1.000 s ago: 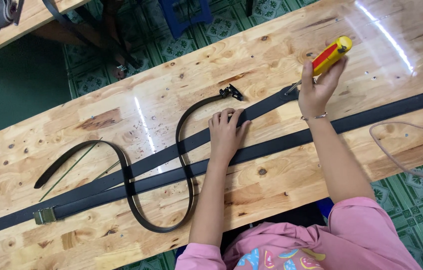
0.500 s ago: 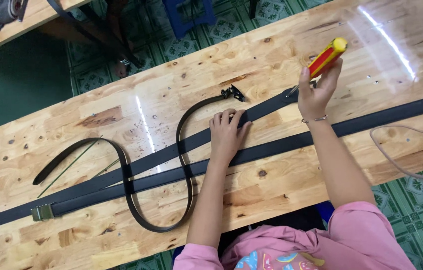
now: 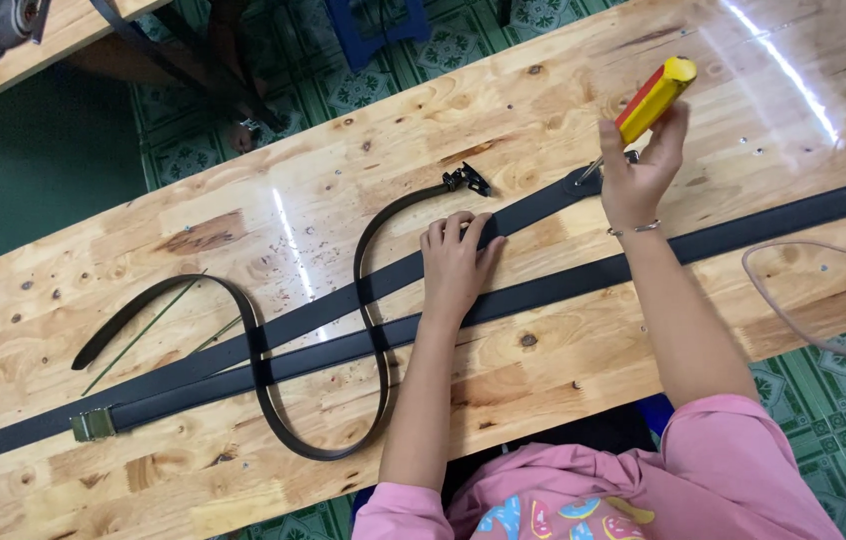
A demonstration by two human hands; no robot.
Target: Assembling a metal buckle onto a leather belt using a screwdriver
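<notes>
Pressing my left hand [image 3: 455, 262], fingers flat, on the black belt [image 3: 543, 208] lying across the wooden surface [image 3: 563, 90]. Right hand [image 3: 635, 170] clamps the red-yellow screwdriver [image 3: 649, 100], tip at belt's end; work looks unfinished.

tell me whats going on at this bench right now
A person in a pink top works on black belts laid along a wooden table. The left hand presses flat on one long belt, while the right hand grips a red and yellow handled tool, its metal tip at that belt's end. A second long belt lies beside it, and a thinner curved belt loops across both.
</notes>
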